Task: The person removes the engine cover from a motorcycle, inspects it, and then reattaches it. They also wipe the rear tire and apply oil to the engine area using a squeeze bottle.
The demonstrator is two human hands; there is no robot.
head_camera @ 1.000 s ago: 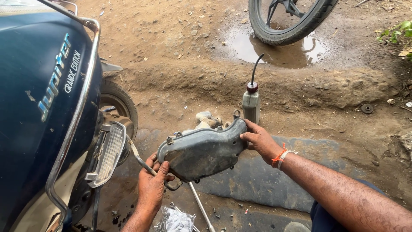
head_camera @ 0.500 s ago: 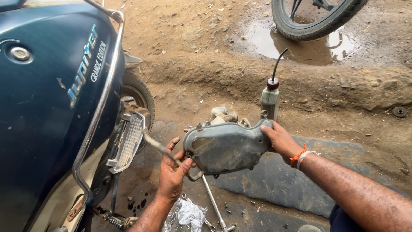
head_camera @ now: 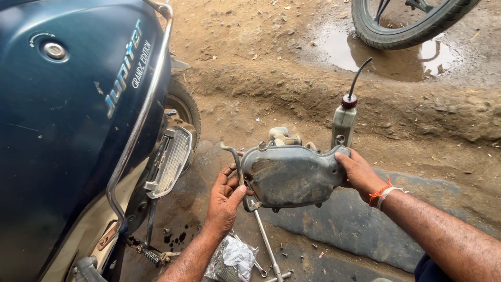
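Muddy ground beside the blue scooter (head_camera: 78, 130): a grey engine cover (head_camera: 289, 175) lies long-axis sideways, right of its footrest, left hand (head_camera: 225, 201) gripping one end, right hand (head_camera: 359, 172) clasping the other.

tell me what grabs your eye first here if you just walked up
Centre frame, a grimy grey metal engine cover is held up between the left hand and the right hand. A big dark blue scooter fills the left side. Behind the cover stands a small oil bottle with a curved spout, and a tyre by a muddy puddle sits at top right.
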